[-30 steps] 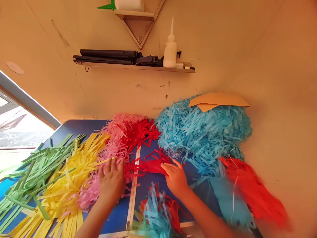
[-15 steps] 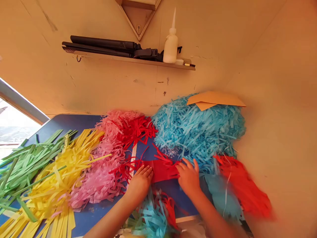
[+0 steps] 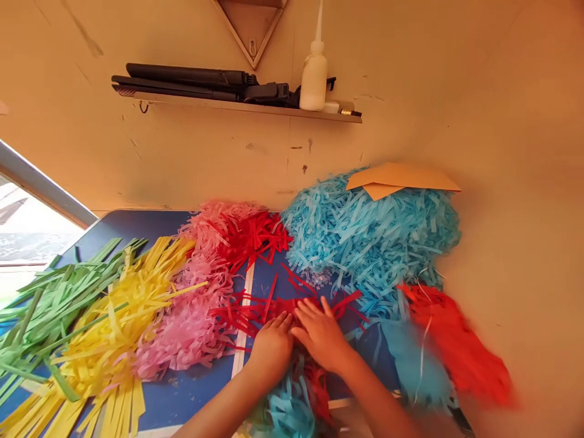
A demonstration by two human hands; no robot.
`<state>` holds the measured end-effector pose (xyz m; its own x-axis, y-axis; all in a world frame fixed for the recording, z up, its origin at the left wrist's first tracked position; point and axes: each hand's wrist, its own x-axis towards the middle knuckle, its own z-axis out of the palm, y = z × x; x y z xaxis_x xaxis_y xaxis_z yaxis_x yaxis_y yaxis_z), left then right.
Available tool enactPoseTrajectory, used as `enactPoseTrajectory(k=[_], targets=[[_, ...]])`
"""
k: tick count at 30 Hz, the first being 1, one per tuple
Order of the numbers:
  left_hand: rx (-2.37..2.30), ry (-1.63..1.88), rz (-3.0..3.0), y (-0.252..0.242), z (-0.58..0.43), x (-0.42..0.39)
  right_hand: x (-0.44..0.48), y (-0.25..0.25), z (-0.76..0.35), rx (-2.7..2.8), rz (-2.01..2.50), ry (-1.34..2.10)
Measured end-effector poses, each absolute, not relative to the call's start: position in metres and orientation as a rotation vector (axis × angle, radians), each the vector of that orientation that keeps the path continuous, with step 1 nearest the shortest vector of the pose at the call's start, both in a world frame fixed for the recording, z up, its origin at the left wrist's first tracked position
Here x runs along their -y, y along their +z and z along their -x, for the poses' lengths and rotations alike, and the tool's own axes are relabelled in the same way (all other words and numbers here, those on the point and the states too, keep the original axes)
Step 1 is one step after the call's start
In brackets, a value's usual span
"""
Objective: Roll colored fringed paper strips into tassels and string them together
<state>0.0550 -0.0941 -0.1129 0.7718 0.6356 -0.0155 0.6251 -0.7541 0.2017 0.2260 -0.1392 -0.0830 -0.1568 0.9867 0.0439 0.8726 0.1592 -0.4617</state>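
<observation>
Red fringed paper (image 3: 292,302): crumpled, strips splayed toward 12 o'clock. Left hand (image 3: 274,345) and right hand (image 3: 322,334) press it flat, fingers extended, side by side.

The two hands sit side by side at the table's (image 3: 137,222) near middle, left hand (image 3: 272,347) touching right hand (image 3: 322,334), both flat on a sheet of fringed paper (image 3: 278,307). At nine o'clock from them lie three heaps of strips (image 3: 109,316) in a row. At one o'clock a big shredded heap (image 3: 369,231) carries cardboard pieces (image 3: 401,177) on top. At twelve o'clock, on the wall, a shelf (image 3: 237,106) bears a bottle (image 3: 314,73).
</observation>
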Motion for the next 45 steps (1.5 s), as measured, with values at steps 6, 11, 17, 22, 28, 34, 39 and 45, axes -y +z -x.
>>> enactPoseTrajectory(k=[6,11,17,22,28,34,39,45], targets=[[-1.007,0.088,-2.698,-0.111,-0.059,0.103,0.160,-0.091,-0.301,1.453,2.336,-0.289],[-1.041,0.102,-2.692,-0.105,-0.064,0.099,0.172,-0.080,-0.253,2.078,1.704,0.211],[-1.003,0.106,-2.722,-0.105,-0.051,0.093,0.158,-0.102,-0.264,2.031,1.899,0.271],[-1.020,0.098,-2.739,-0.106,-0.046,0.092,0.174,-0.089,-0.304,1.500,2.283,-0.193],[-0.978,0.092,-2.756,-0.107,-0.046,0.091,0.173,-0.081,-0.239,2.024,1.654,0.428],[-0.949,0.170,-2.758,-0.112,-0.042,0.090,0.160,-0.092,-0.284,1.643,2.249,-0.023],[-0.947,0.182,-2.742,-0.110,-0.043,0.090,0.165,-0.079,-0.284,1.923,1.913,0.072],[-0.853,0.325,-2.634,-0.113,-0.029,0.076,0.139,-0.094,-0.251,2.079,1.755,0.603]])
